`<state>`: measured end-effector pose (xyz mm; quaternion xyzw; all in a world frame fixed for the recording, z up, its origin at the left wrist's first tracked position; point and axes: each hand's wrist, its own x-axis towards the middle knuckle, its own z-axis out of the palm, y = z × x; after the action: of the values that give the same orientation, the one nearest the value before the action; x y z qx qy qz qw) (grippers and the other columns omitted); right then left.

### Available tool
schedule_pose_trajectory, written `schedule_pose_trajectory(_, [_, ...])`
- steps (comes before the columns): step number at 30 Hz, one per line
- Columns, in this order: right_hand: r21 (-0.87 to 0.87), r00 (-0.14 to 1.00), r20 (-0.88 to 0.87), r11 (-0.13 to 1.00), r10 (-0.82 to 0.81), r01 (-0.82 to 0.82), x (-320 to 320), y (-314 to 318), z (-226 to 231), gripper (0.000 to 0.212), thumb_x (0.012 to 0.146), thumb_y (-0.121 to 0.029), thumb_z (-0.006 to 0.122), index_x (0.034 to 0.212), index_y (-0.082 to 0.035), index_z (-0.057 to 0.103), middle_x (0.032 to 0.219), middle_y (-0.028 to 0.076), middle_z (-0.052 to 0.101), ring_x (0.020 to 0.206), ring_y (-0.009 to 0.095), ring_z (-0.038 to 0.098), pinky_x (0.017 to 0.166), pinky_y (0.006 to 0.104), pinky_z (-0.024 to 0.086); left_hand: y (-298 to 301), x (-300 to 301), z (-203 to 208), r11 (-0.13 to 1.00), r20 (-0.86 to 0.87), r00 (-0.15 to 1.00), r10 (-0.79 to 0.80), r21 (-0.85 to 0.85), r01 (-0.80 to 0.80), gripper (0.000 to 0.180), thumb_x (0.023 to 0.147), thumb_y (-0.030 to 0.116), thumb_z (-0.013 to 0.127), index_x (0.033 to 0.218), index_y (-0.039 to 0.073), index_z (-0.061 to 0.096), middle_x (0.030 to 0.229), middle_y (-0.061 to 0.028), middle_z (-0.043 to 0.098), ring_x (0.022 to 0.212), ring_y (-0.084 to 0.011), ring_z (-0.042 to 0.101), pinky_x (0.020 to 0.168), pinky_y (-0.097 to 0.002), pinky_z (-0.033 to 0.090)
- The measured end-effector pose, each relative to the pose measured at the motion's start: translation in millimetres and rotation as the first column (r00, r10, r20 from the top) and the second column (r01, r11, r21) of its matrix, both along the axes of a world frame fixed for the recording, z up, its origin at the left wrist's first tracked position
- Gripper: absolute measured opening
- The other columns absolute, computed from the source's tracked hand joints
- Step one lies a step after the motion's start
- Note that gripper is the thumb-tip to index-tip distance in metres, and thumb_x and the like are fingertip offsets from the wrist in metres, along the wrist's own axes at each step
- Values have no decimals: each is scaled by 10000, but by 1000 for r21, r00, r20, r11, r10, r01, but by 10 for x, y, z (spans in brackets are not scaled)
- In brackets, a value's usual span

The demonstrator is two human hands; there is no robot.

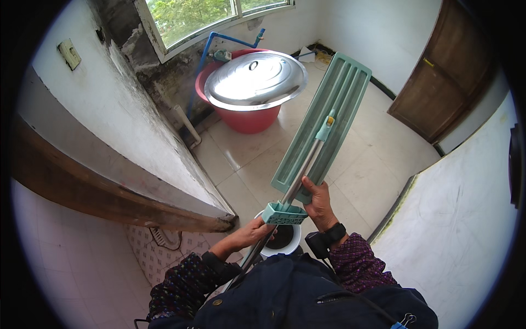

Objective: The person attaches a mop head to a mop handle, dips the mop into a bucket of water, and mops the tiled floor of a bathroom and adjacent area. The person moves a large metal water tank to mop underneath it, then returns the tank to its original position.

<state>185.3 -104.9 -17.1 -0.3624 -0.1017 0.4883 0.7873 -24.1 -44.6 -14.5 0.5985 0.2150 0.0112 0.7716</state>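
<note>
Tiled floor, brown door

Pale tiled floor; red tub, white bucket on it

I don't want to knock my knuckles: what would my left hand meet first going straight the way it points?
Most likely the green plastic bracket, which the left hand seems to touch or nearly touch; exact depth is unclear.

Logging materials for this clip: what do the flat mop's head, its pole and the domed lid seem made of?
Flat mop's head: probably matte green plastic, judging by its moulded ribs. Pole: likely metal, smooth and silvery with long highlights. Domed lid: polished metal, from its mirror-like glare; stainless steel or aluminium, unclear.
</note>
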Motion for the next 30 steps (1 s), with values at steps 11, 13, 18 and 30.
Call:
schedule_pose_trajectory(11, [246,969,199,950,144,-192,184,-58,428,564,776,-205,692,1228,-29,404,1096,69,537,1016,180,534,882,354,454,-51,52,33,811,251,966,-66,-550,199,652,815,335,637,1294,64,287,990,-147,566,800,-187,621,695,-309,537])
schedule_pose_trajectory(13, [124,962,252,983,104,-139,278,11,577,610,765,-214,698,1250,-47,369,1107,61,518,1027,173,512,900,335,427,-82,31,95,851,231,971,-59,-496,170,668,814,310,640,1313,71,267,1000,-147,557,779,-183,617,682,-303,540])
schedule_pose_trajectory(18, [40,941,335,997,49,-66,170,84,740,522,767,-160,665,1203,-31,410,1073,68,531,994,169,526,883,321,427,-109,61,292,730,248,967,-65,-648,215,784,782,391,658,1355,113,202,1064,-163,523,870,-247,615,677,-312,557])
schedule_pose_trajectory(30, [41,952,287,991,108,-125,60,59,829,433,776,-86,640,1156,-1,450,1019,62,571,956,165,560,862,309,444,-150,83,418,904,103,994,40,-428,8,884,745,226,728,1375,78,127,846,-68,515,582,-125,536,510,-252,465])
